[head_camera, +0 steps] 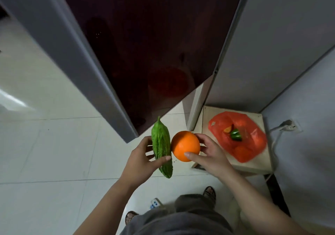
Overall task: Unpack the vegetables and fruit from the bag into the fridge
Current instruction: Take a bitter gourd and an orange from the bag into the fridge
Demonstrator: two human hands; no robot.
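Pale glossy floor tiles (54, 144) fill the left and near part of the scene, and a tall fridge with a dark maroon glass door (154, 44) rises in the middle; the door looks closed, so neither item can go in until a hand is freed to open it. To the right, beside the grey fridge side, a low light wooden stand (253, 167) carries the crumpled orange plastic bag (253, 144), set within easy reach of the fridge, with a green pepper piece (235, 135) and more orange produce showing inside. Near the middle, just in front of the door's lower corner, the left hand (143, 160) wraps thumb and fingers around a bumpy green bitter gourd (161, 144) held upright, while the right hand (212, 155) cups a round orange fruit (185, 146), fingers curled behind and thumb pressed on its front. Gourd and orange touch or nearly touch.
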